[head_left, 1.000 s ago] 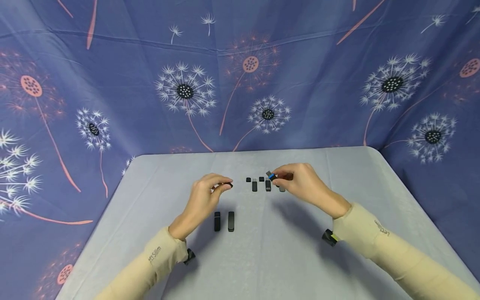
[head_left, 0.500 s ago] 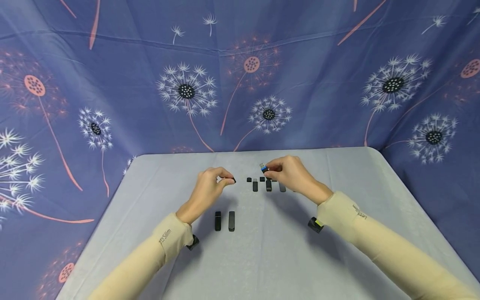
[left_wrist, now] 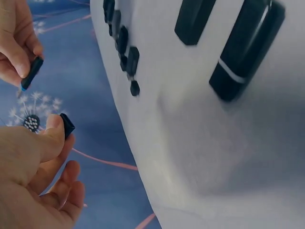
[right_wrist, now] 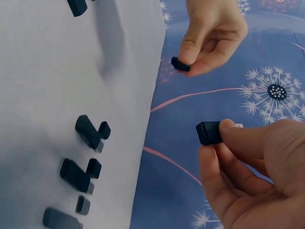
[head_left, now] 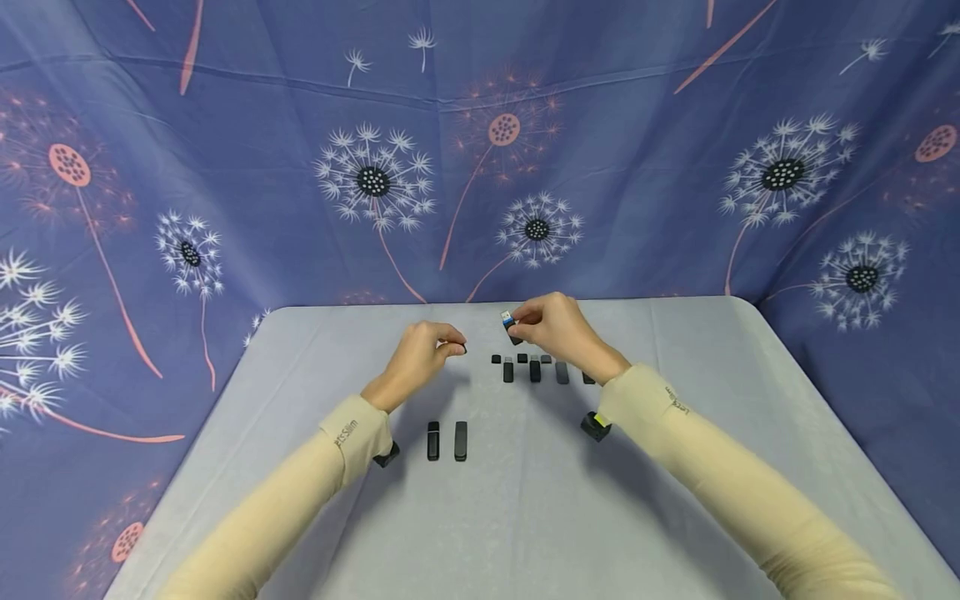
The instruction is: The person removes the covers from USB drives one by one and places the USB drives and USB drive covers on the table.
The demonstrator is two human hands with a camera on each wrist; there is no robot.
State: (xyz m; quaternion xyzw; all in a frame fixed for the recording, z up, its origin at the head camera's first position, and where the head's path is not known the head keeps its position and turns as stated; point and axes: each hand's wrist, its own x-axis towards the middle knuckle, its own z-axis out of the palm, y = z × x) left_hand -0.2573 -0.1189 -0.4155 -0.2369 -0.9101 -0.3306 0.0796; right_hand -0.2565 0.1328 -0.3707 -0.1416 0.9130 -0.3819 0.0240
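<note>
Between thumb and fingers, my left hand point(head_left: 418, 360) pinches a small black cap point(left_wrist: 67, 125), held above the table. My right hand point(head_left: 561, 331) grips an uncapped black USB flash drive point(head_left: 512, 327) with a blue band, its metal plug pointing toward the far side. Cap and drive are apart, with a short gap between the hands. Below my right hand stands a row of uncapped flash drives point(head_left: 508, 372), and small caps point(head_left: 496, 359) lie beside their plugs. The drive's plug is mostly behind the thumb in the right wrist view.
Nearer to me lie two capped flash drives, one black with a pale line point(head_left: 433, 441) and one dark grey point(head_left: 461, 441). They rest side by side on the pale table point(head_left: 480, 533). A blue curtain with dandelion print point(head_left: 622, 200) hangs behind the table's far edge.
My right hand has moved left and farther away with the flash drive, uncovering more of the row. My left hand has shifted slightly away from me, still pinching the cap.
</note>
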